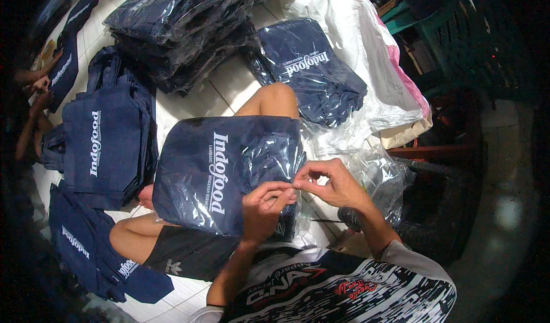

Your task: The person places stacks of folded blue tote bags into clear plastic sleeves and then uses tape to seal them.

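Note:
A navy fabric bag with white lettering (189, 168), inside clear plastic, lies across my legs. My left hand (267, 207) rests over its near right part, thumb and fingertips pinched at the edge of the plastic. Touching it there, my right hand (328, 183) pinches the same spot with thumb and forefinger. What lies between the fingertips is too small to make out for certain, but it looks like the clear plastic edge. Loose clear plastic bags (382, 177) lie just beyond my right wrist.
Wrapped navy bags are piled high (176, 35), with another wrapped bundle (309, 69) beside a white woven sack (365, 52). Unwrapped navy bags are stacked at left (116, 138) and lower left (90, 245). Another person's hands (41, 86) are at far left. A green plastic chair (464, 35) stands upper right.

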